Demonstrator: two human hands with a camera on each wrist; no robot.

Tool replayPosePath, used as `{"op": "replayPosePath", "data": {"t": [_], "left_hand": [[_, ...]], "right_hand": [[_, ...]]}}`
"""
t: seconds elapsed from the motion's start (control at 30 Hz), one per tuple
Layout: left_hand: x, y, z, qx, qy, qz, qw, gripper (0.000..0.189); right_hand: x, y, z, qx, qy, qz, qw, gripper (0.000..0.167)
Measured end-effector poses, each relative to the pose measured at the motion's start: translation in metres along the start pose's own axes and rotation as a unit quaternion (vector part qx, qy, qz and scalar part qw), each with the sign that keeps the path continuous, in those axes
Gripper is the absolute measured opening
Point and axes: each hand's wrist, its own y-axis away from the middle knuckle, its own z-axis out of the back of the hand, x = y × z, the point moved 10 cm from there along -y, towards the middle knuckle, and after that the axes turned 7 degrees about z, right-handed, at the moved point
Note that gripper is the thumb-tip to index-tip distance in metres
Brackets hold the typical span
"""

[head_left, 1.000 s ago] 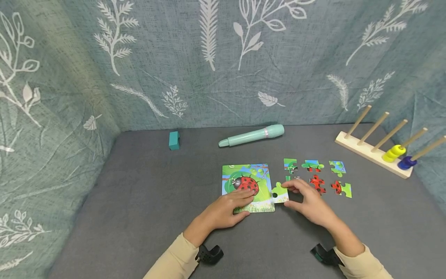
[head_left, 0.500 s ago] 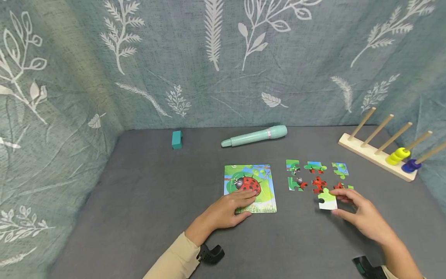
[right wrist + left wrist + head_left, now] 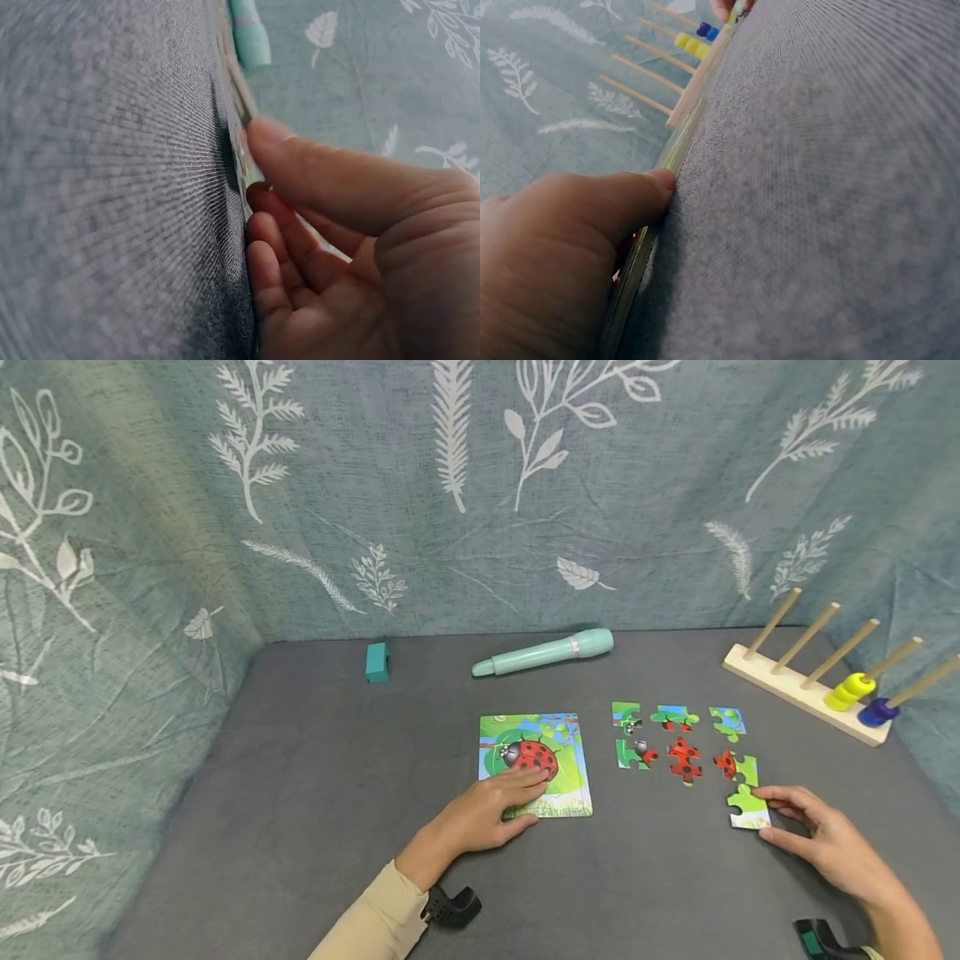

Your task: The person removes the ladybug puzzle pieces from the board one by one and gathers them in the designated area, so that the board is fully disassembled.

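My right hand [image 3: 828, 839] pinches a green and white puzzle piece [image 3: 748, 808] by its right edge, between thumb and fingers. That piece lies just below a red and green puzzle piece [image 3: 744, 768], at the lower right of a spread of several ladybug pieces. My left hand [image 3: 480, 814] rests with extended fingers on the ladybug picture board [image 3: 566, 777], covering its lower left part. In the left wrist view the thumb [image 3: 641, 196] lies along the board's edge. The right wrist view shows thumb and fingertips together at the table; the piece there is mostly hidden.
A wooden peg rack [image 3: 806, 693] with yellow and blue beads stands at the right. A mint-green microphone-shaped object [image 3: 543, 653] lies at the back, left of it a teal block [image 3: 377, 662]. A patterned cloth [image 3: 480, 552] hangs behind the grey table [image 3: 337, 777].
My right hand has carried the green and white piece from beside the board rightward to below the lower right piece. The left hand has stayed on the board.
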Motion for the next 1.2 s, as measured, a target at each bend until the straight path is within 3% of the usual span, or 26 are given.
{"op": "replayPosePath", "data": {"t": [0.17, 0.37, 0.57, 0.87, 1.0, 1.2], "left_hand": [[-0.001, 0.001, 0.001, -0.004, -0.003, -0.009, 0.9999, 0.048], [-0.001, 0.002, 0.002, -0.005, -0.012, -0.003, 0.9999, 0.048], [-0.003, 0.003, 0.001, 0.004, -0.014, -0.003, 0.9999, 0.048], [-0.004, 0.002, 0.002, -0.003, -0.019, -0.005, 0.9998, 0.047], [-0.004, 0.002, 0.001, -0.006, -0.019, -0.011, 0.9997, 0.047], [-0.006, 0.003, 0.007, -0.046, -0.009, -0.032, 0.9984, 0.046]], "right_hand": [[-0.002, 0.0, -0.002, -0.008, 0.034, 0.023, 0.9991, 0.039], [-0.004, -0.003, -0.003, -0.007, 0.052, 0.014, 0.9985, 0.04], [-0.003, 0.003, -0.003, -0.014, -0.001, -0.002, 0.9999, 0.043], [0.006, 0.003, -0.004, -0.031, -0.053, 0.012, 0.998, 0.046], [0.02, -0.003, -0.008, -0.02, -0.087, 0.024, 0.9957, 0.047], [0.052, -0.028, -0.027, 0.015, -0.103, 0.053, 0.9932, 0.046]]}}
